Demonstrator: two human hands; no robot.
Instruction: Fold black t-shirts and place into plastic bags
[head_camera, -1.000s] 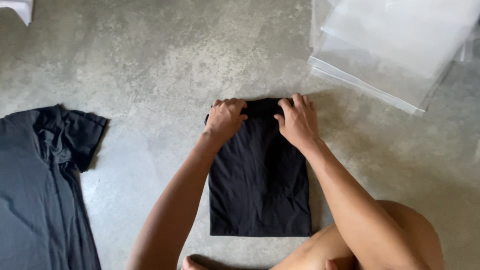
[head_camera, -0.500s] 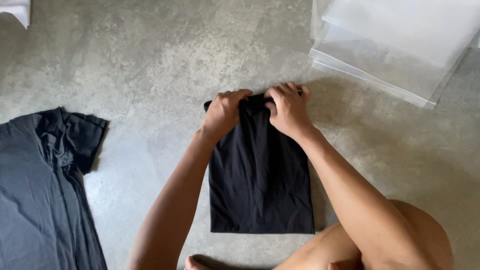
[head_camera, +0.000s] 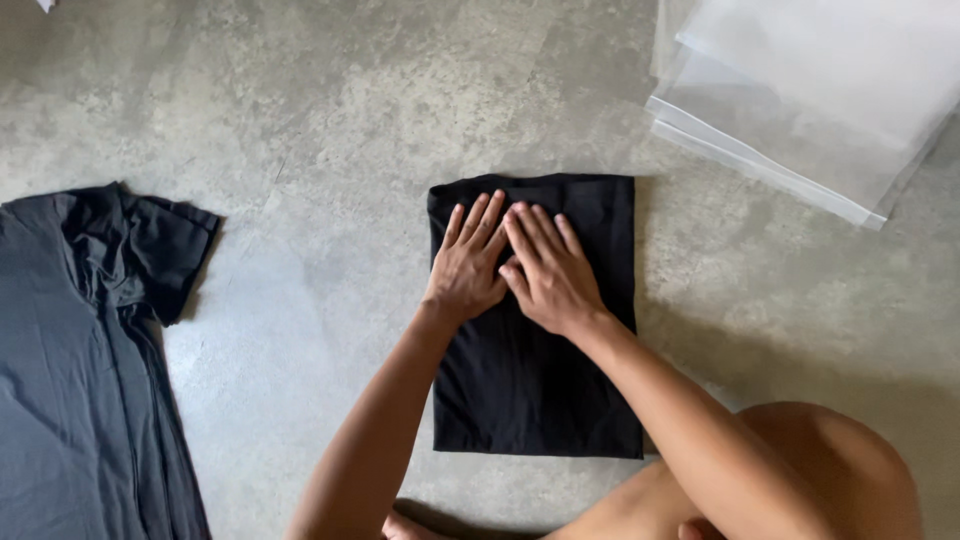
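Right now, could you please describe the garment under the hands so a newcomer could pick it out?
On the grey concrete floor, look at the centre. There lies a black folded garment, a neat rectangle, unlike the dark grey T-shirt spread unfolded at the left.

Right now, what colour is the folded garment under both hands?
Plain black, no pattern: the folded garment shows best in the head view.

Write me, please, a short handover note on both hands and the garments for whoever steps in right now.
Left hand: open, flat on the folded black garment.
Right hand: open, flat beside it, fingers touching the left.
Garment: a neat rectangle on the concrete floor.
Done: this piece lies folded.
Left: a dark grey T-shirt lies unfolded to the left; the clear plastic bags sit stacked at upper right, with nothing visibly inside.
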